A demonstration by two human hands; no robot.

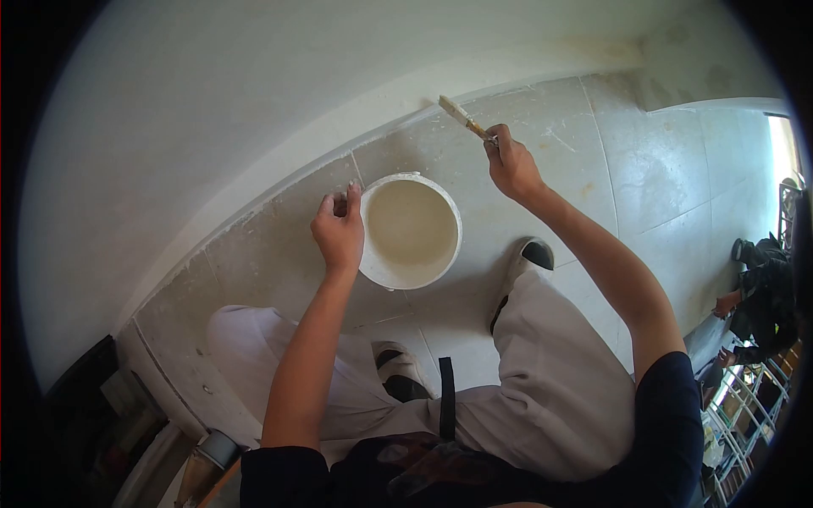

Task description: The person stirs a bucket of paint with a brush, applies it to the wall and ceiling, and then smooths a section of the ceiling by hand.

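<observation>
A round white bucket [411, 230] with pale contents stands on the tiled floor in front of me. At its left rim is my left hand [339, 229], its fingers curled; whether they grip the rim or something small is hard to make out. My right hand [512, 165] is beyond the bucket to the right, closed round the handle of a paintbrush [461, 114]. The brush points up and left, its bristle end close to the foot of the white wall [339, 110].
Grey tiles [660, 169] stretch to the right. Another person [758, 296] in dark clothes is at the right edge, near metal racks [745, 415]. A cylindrical container [218, 449] and dark objects lie at the lower left. My shoes [402, 368] flank the space below the bucket.
</observation>
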